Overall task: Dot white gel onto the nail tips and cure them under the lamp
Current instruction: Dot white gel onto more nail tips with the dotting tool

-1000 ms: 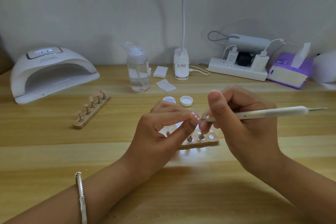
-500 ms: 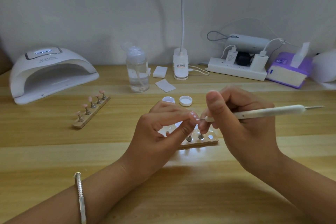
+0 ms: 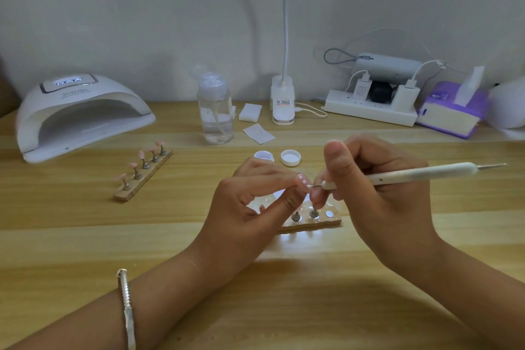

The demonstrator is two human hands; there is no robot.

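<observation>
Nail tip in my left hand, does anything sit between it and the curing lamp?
Yes: the wooden rack of pink tips lies between the nail tip and the lamp opening. The clear bottle stands just behind that line. Carried above the rack, the way looks free.

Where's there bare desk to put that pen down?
Bare wood: between the left tip rack and the left hand, right of the right hand before the tissue pack, and along the near edge. Crowded: the back row by the power strip and around the gel jar.
</observation>
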